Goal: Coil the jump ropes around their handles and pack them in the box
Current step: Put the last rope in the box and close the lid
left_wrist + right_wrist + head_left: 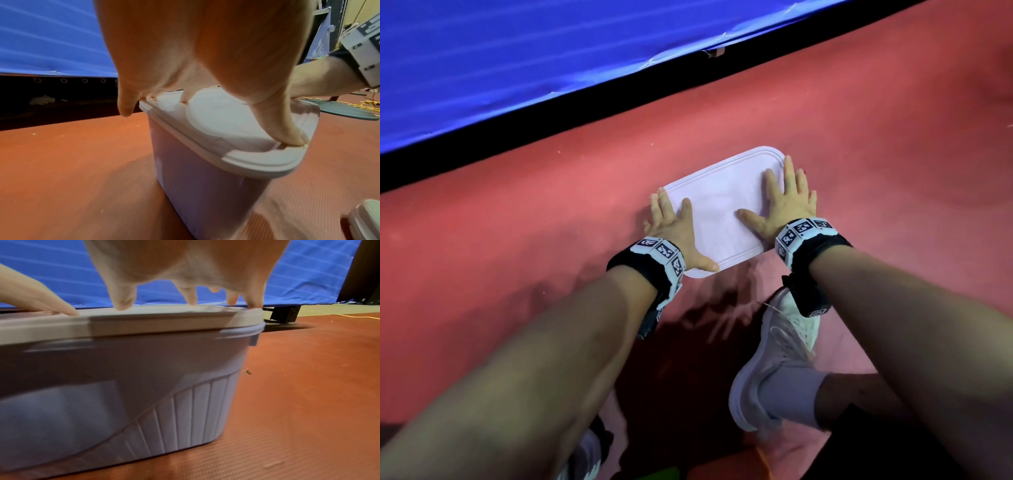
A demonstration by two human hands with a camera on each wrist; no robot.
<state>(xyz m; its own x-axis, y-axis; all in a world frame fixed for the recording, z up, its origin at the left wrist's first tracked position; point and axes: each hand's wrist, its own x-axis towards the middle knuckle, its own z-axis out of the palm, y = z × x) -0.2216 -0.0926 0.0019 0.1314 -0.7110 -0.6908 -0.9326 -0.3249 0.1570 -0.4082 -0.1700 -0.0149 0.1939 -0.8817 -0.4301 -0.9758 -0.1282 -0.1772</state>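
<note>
The box (144, 394) stood on the red floor (517, 222) near the blue mat's (517, 51) edge, its lid (719, 212) on. The left hand (674, 229) and right hand (780, 205) lay spread flat, pressing the lid's two ends. The plastic looked light, stiff and smooth; its rim seemed best for holding. Its contents were hidden.

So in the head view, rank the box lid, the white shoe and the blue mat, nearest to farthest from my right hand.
From the right hand:
1. Box lid, directly under the palm, touching.
2. White shoe, below, toward the body.
3. Blue mat, far upper left, beyond the red floor.
</note>
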